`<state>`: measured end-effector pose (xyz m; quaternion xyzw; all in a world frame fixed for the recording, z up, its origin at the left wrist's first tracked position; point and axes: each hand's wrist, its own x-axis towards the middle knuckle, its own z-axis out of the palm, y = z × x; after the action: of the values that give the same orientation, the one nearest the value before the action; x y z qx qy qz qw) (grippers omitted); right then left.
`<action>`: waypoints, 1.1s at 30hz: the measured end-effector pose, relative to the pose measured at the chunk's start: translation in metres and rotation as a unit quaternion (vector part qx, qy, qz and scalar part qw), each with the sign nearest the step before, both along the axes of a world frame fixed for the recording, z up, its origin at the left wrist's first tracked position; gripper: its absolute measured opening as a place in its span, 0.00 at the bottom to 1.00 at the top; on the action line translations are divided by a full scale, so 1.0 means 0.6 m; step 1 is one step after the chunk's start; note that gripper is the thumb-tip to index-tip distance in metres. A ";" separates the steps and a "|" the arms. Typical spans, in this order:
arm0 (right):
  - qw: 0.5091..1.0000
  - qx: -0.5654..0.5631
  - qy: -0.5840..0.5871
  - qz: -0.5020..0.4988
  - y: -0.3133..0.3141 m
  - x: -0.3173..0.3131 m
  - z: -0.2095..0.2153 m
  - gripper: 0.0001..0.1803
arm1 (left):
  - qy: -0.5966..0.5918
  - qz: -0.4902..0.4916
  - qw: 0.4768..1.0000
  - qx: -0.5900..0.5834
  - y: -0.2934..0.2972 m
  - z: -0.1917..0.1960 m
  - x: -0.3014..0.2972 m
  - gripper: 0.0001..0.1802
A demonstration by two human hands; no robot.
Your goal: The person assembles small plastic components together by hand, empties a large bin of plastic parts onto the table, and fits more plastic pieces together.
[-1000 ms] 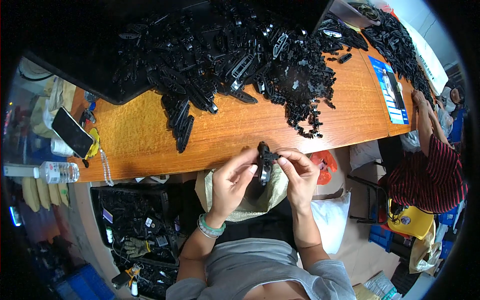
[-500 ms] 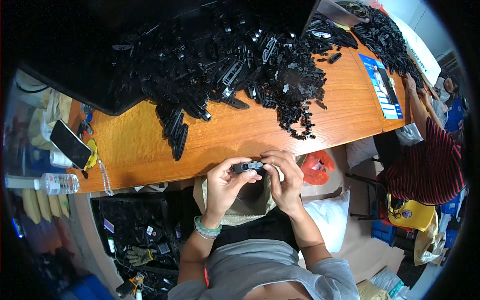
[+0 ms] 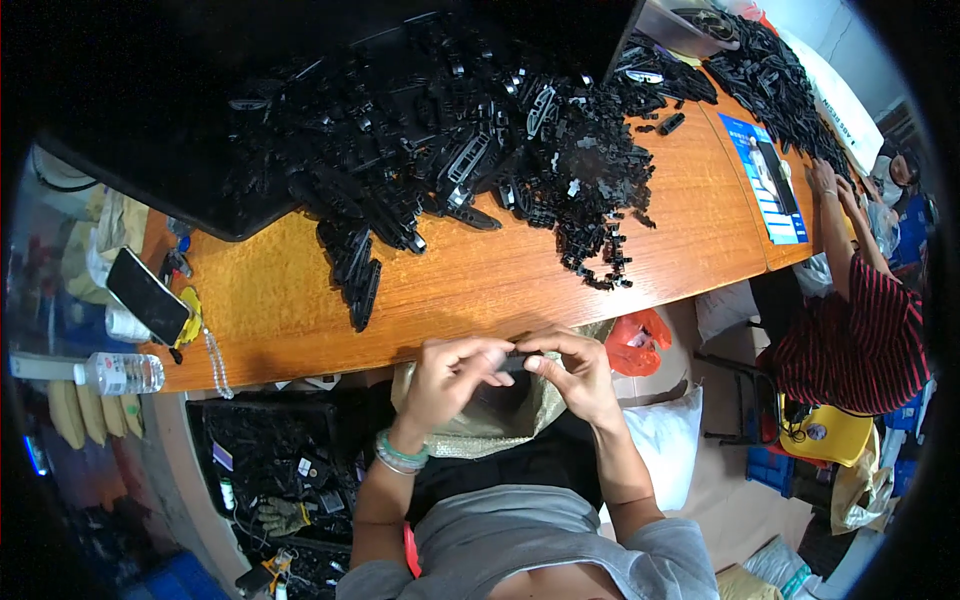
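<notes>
Over the mouth of a woven sack (image 3: pixel 540 412) in my lap, my two hands meet around a small dark plastic part (image 3: pixel 515 362), mostly covered by fingers. My right hand (image 3: pixel 572 375) pinches it between thumb and forefinger. My left hand (image 3: pixel 447 382), with bracelets at the wrist, closes on its other side; the thumb there is smeared by motion. Beyond them on the wooden table (image 3: pixel 470 290) lies a large heap of black plastic parts (image 3: pixel 470 150), some long, others small.
At the table's left end are a phone (image 3: pixel 148 295), a water bottle (image 3: pixel 122 373) and a bead string. Below stands a black tray (image 3: pixel 290 440) with a glove. A red bag (image 3: pixel 637 342) and white sack (image 3: pixel 660 440) lie right. A co-worker in stripes (image 3: pixel 850 340) reaches into another heap.
The part has turned and is now more hidden between my fingers. My left thumb has moved, and both hands sit slightly lower in the picture. The scene has shifted a little downward.
</notes>
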<state>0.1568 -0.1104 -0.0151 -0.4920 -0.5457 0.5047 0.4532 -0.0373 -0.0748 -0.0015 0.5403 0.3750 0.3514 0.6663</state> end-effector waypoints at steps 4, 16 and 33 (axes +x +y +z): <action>0.978 0.096 -0.178 0.058 0.002 0.006 0.000 0.09 | 0.298 0.178 0.889 0.299 0.077 0.010 -0.035 0.11; 0.829 0.240 -0.425 -0.273 0.051 0.063 -0.027 0.12 | 0.550 0.185 0.671 0.462 0.153 -0.010 -0.050 0.19; 0.885 0.260 -0.252 -0.293 0.047 0.040 -0.012 0.13 | -0.140 0.096 0.985 -0.037 0.032 -0.012 0.020 0.08</action>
<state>0.1811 -0.0823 -0.0226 -0.6047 -0.5838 0.0482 0.5396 -0.0250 -0.0555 -0.0085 0.4220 0.3409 0.4714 0.6953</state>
